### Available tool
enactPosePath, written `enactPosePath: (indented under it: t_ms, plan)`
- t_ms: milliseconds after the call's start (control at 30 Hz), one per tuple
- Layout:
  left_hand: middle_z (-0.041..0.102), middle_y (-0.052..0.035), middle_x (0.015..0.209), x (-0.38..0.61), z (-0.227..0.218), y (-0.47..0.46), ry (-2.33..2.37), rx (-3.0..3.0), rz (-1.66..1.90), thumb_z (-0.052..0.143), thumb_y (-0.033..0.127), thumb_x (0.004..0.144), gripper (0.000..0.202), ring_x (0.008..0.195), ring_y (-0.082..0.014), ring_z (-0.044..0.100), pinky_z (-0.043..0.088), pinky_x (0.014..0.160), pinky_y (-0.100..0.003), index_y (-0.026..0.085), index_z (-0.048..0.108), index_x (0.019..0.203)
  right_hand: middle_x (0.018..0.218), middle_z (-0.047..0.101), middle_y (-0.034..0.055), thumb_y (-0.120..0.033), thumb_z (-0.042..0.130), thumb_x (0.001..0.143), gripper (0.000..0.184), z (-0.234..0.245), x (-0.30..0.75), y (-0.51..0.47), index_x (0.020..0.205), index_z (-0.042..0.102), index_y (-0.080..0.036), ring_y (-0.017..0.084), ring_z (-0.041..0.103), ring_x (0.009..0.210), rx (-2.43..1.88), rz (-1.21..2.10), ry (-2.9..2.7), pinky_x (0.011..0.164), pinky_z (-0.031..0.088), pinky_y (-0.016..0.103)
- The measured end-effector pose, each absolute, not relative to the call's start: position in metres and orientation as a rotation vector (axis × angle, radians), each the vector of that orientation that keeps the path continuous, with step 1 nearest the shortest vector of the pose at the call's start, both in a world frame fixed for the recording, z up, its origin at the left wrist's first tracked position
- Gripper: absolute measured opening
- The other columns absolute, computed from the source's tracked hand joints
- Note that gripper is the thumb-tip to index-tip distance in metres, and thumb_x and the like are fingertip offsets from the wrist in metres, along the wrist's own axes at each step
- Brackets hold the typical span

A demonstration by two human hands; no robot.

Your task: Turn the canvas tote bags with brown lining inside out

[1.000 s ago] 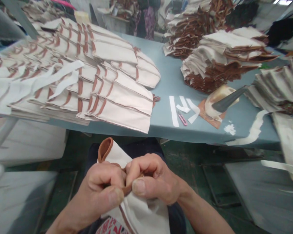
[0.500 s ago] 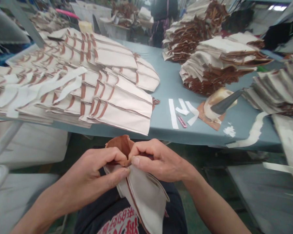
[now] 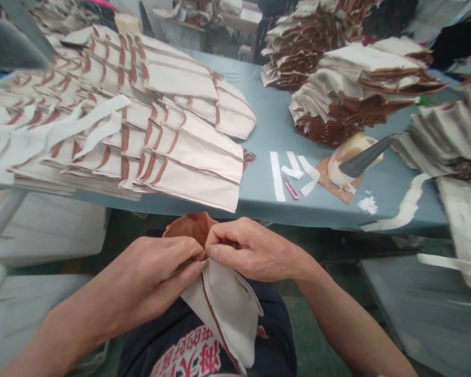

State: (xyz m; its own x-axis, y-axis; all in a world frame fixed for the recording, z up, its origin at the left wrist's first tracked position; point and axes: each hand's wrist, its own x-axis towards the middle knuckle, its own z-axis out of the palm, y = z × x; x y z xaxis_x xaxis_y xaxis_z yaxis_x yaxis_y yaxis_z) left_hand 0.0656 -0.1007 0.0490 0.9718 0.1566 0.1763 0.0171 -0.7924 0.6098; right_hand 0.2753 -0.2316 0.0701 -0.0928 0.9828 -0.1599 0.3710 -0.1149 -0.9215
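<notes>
Currently holding a soft cream fabric pouch [image 3: 235, 309] with a thin dark brown seam [image 3: 215, 320] in both hands, above the lap and just before the near edge of a blue-covered table [image 3: 265, 115]. Using the left hand [image 3: 153, 269] with thumb and fingertips drawn together, leaving next to no gap, to pinch the edge of the brown-lined mouth [image 3: 188, 228]. Doing likewise with the right hand [image 3: 251, 248], fingers curled and thumb pressed in, right beside the left fingertips. Cannot make out the exact fold of material between them. Letting the cream body slant down over dark clothing with red and white lettering [image 3: 192, 351].

Can see, on the left of the table, overlapping rows of cream fabric pieces with brown bands [image 3: 196, 162], with loose white strips [image 3: 98, 115] across them. Can also see, to the right of these, short flat white strips [image 3: 275, 175] near a slim pink tool [image 3: 292, 190]. Farther right, noting a dark grey tapering cone [image 3: 365, 156], tilted against a pale cream block [image 3: 333, 162] on a flat brown square [image 3: 347, 196]. Near that, spotting small white scraps [image 3: 368, 204] and a long wavy white strip [image 3: 410, 204]. Behind, can make out thick stacks of cream and brown material [image 3: 337, 115].
</notes>
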Motion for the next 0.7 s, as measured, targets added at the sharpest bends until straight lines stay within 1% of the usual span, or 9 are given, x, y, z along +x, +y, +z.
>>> enactPosePath:
  t_ms: [100,233,333,400,467,533,633,700]
  plan:
    - [0.074,0.0028,0.08,0.066,0.046,-0.101,0.035,2.551,0.307,0.045,0.028,0.12,0.032,0.066,-0.0161,0.072,0.045,0.062,-0.03,0.024,0.065,0.096,0.072,0.055,-0.0061,-0.015,0.059,0.097,0.015,0.067,0.278,-0.229,0.082,0.062,-0.019,0.011,0.047,0.066,-1.523,1.232,-1.527,0.063,0.035,0.024]
    - [0.076,0.0009,0.086,0.067,0.04,-0.1,-0.009,2.652,0.413,0.044,0.026,0.121,0.031,0.07,-0.018,0.075,0.046,0.062,-0.031,0.023,0.065,0.099,0.073,0.053,-0.0062,-0.017,0.059,0.097,0.015,0.062,0.281,-0.224,0.083,0.06,-0.02,0.012,0.046,0.068,-1.533,1.334,-1.523,0.064,0.036,0.024]
    - [0.069,0.0018,0.079,0.064,0.032,-0.096,-0.067,2.771,0.486,0.044,0.021,0.119,0.033,0.065,-0.0175,0.069,0.041,0.057,-0.032,0.024,0.062,0.092,0.071,0.052,-0.0066,-0.018,0.059,0.096,0.016,0.061,0.282,-0.22,0.08,0.059,-0.021,0.012,0.045,0.066,-1.561,1.386,-1.544,0.063,0.034,0.025]
    - [0.064,0.0025,0.075,0.061,0.025,-0.094,-0.094,2.812,0.518,0.045,0.017,0.117,0.033,0.062,-0.0173,0.064,0.038,0.055,-0.033,0.024,0.06,0.089,0.072,0.053,-0.0066,-0.018,0.06,0.095,0.014,0.061,0.281,-0.219,0.081,0.061,-0.02,0.012,0.046,0.067,-1.58,1.397,-1.56,0.064,0.035,0.026]
    - [0.063,0.0025,0.075,0.059,0.019,-0.093,-0.066,2.801,0.546,0.047,0.015,0.115,0.031,0.062,-0.017,0.062,0.038,0.055,-0.032,0.024,0.062,0.089,0.074,0.057,-0.0064,-0.018,0.063,0.093,0.008,0.062,0.279,-0.218,0.085,0.064,-0.02,0.012,0.049,0.069,-1.608,1.369,-1.564,0.066,0.036,0.026]
    - [0.067,0.002,0.075,0.058,0.016,-0.094,0.005,2.743,0.583,0.049,0.016,0.114,0.031,0.063,-0.016,0.062,0.04,0.056,-0.029,0.023,0.064,0.088,0.078,0.062,-0.0057,-0.017,0.068,0.091,0.003,0.063,0.275,-0.218,0.089,0.067,-0.019,0.013,0.053,0.073,-1.663,1.297,-1.569,0.071,0.037,0.026]
    - [0.072,0.0021,0.074,0.06,0.018,-0.099,0.132,2.578,0.595,0.051,0.02,0.113,0.031,0.062,-0.0138,0.064,0.043,0.059,-0.026,0.022,0.069,0.087,0.083,0.066,-0.0047,-0.014,0.073,0.088,0.007,0.063,0.267,-0.22,0.089,0.068,-0.019,0.014,0.056,0.078,-1.739,1.177,-1.576,0.076,0.037,0.027]
    - [0.072,0.0033,0.073,0.062,0.02,-0.103,0.234,2.408,0.547,0.053,0.022,0.111,0.031,0.061,-0.012,0.065,0.045,0.06,-0.023,0.021,0.071,0.085,0.08,0.065,-0.0052,-0.014,0.073,0.088,0.008,0.061,0.263,-0.222,0.086,0.067,-0.019,0.013,0.054,0.076,-1.751,1.118,-1.574,0.076,0.036,0.028]
